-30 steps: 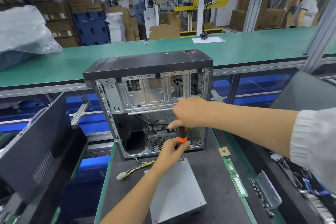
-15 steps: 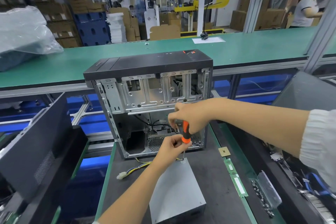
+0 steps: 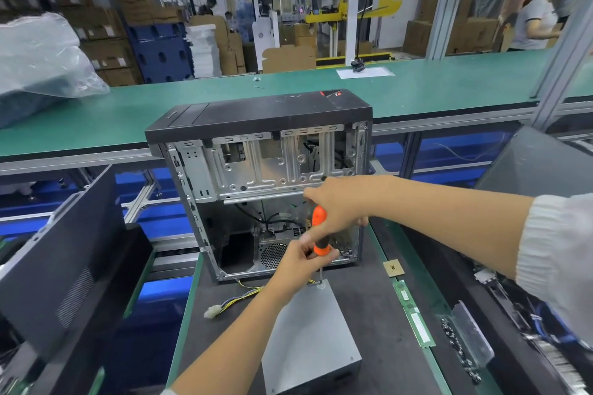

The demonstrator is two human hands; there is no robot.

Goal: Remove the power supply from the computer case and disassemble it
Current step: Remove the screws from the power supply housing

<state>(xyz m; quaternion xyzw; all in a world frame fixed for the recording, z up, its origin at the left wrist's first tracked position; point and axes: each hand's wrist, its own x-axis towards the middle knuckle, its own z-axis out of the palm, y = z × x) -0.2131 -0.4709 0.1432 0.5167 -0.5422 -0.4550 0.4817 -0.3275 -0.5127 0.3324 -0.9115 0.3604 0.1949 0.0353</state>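
Note:
The grey metal power supply (image 3: 309, 340) lies on the dark mat in front of the open computer case (image 3: 263, 183), its yellow and black cables (image 3: 231, 303) trailing left. An orange-handled screwdriver (image 3: 319, 229) stands upright with its tip on the supply's far top corner. My right hand (image 3: 337, 205) grips the top of the handle. My left hand (image 3: 301, 261) pinches the lower end of the handle where the shaft begins.
A black side panel (image 3: 64, 253) leans at the left. Memory sticks (image 3: 414, 314), a small chip (image 3: 393, 267) and a clear bag with screws (image 3: 465, 337) lie at the right edge. A green conveyor belt (image 3: 417, 90) runs behind the case. A person stands far right.
The screwdriver has risen more upright and its orange handle shows more. My right hand shifted slightly right and up; my left hand stays at the handle's base.

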